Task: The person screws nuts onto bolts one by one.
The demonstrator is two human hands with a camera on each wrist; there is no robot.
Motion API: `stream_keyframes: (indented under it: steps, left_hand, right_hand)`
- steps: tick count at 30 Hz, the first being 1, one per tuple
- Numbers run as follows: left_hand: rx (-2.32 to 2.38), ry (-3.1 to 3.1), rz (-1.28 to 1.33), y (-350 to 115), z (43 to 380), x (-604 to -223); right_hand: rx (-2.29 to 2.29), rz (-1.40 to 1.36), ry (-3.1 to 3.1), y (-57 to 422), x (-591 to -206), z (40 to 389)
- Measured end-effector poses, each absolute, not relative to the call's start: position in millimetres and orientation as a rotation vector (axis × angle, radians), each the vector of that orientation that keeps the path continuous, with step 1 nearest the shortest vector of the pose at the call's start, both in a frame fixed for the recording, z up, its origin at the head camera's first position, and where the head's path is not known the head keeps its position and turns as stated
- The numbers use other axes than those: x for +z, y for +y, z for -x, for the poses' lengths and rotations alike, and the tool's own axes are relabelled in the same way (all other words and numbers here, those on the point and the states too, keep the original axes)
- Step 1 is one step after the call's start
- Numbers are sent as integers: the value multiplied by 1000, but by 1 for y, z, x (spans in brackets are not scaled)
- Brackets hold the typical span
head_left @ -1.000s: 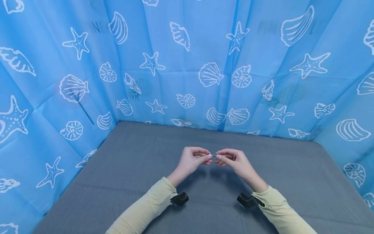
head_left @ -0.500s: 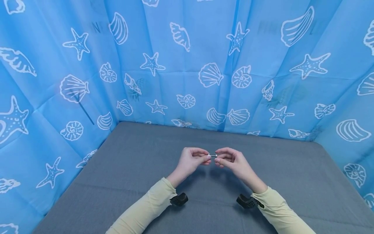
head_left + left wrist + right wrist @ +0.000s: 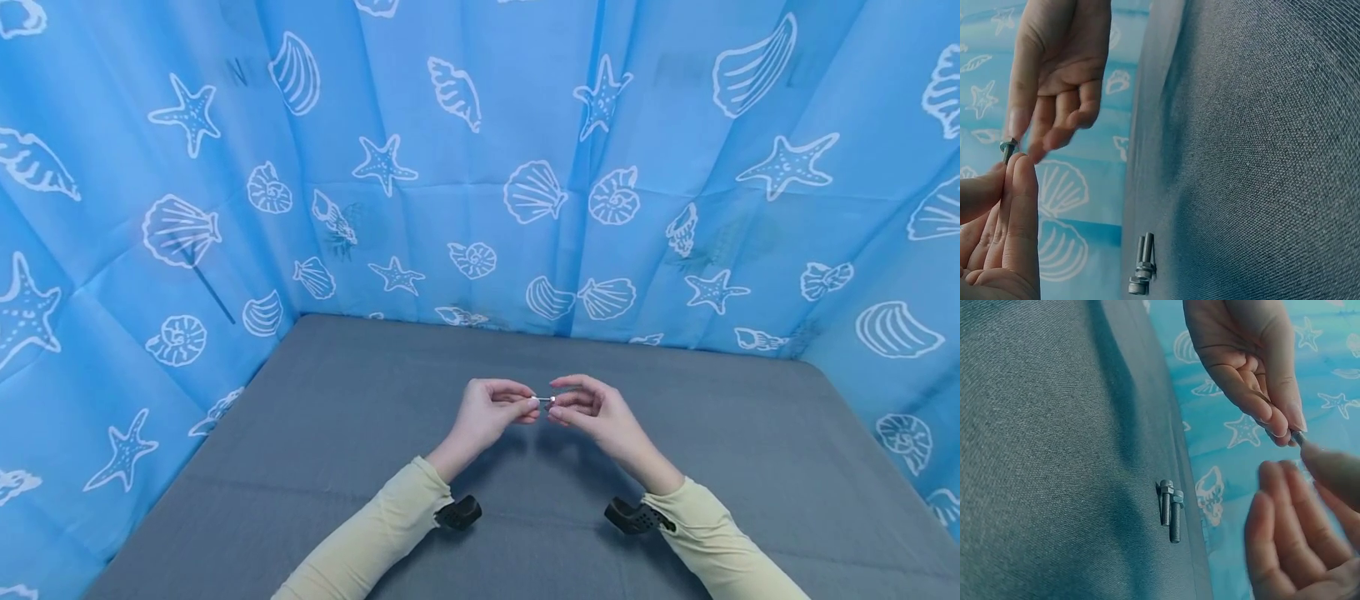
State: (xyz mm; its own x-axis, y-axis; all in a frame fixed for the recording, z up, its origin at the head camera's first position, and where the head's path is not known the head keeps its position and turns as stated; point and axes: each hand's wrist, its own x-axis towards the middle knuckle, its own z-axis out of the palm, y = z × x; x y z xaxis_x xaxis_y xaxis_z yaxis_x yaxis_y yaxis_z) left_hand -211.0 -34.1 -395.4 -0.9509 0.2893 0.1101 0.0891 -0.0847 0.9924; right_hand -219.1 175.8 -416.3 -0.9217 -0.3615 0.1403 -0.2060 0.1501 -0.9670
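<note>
My left hand point(image 3: 480, 421) pinches a small metal bolt point(image 3: 543, 399) between thumb and fingertips, above the table, with its shank pointing right. A hexagonal piece that looks like a nut point(image 3: 1008, 145) sits at the bolt's right end in the left wrist view. My right hand point(image 3: 615, 425) is beside that end, its thumb touching or very near the nut and its other fingers spread away. Most of the bolt's left end is hidden in the left fingers. Two more bolts point(image 3: 1175, 519) with nuts lie side by side on the cloth in both wrist views.
A grey cloth covers the table point(image 3: 375, 533). Blue curtains point(image 3: 480, 150) with white shell and starfish prints stand along its back and sides. A black wrist device point(image 3: 459, 512) hangs below the left sleeve, and another black device point(image 3: 633, 517) below the right.
My right thumb and fingers have parted from a pinch on the bolt's right end, uncovering the nut. The left hand keeps its hold. The head view has turned slightly right.
</note>
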Motion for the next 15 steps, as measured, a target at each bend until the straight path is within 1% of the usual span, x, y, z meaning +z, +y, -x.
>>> stream_keyframes:
  steps: [3,9,15]
  left_hand:
    - [2171,2037,-435,-34,211,-394]
    - [2167,2057,-442,-33,210,-393]
    - [2171,2041,-405,-33,210,-394]
  right_hand:
    - [-1904,591,2296,176,-415,220]
    - [-1795,536,2364,174,-413,220]
    - [-1873,578,2288,177,-413,220]
